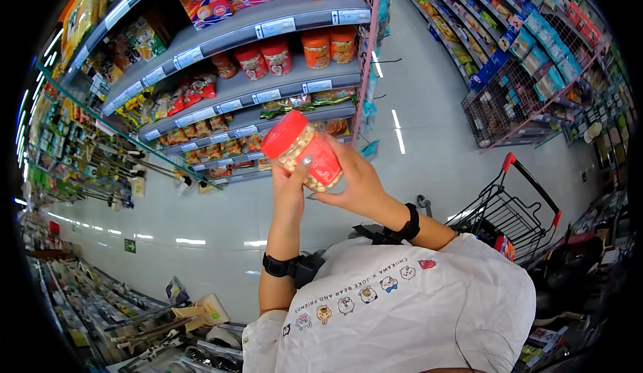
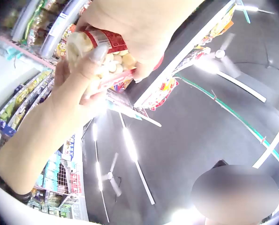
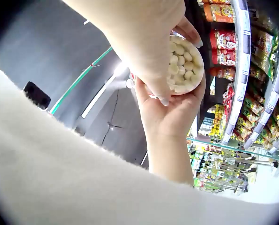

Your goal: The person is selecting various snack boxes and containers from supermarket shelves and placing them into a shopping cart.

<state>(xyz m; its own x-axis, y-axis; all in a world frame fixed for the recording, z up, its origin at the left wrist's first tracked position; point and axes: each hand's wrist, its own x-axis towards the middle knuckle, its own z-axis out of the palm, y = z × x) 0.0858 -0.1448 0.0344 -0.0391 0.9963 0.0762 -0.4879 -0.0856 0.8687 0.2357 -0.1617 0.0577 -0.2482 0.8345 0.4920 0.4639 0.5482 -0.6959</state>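
Observation:
Both hands hold a clear plastic jar with a red screw lid and red label, tilted in front of the chest. Pale round balls fill it, seen through the jar's bottom in the right wrist view. My left hand grips its left side, the thumb laid across the front. From the right, my right hand curls round the lower part, with the thumb under the base. In the left wrist view, the right thumb lies along the jar's side.
Store shelves ahead carry boxes, red- and orange-lidded jars and bagged snacks. A black shopping cart with red handle corners stands at the right. Beyond it is a wire rack of packets. Grey tiled floor lies below.

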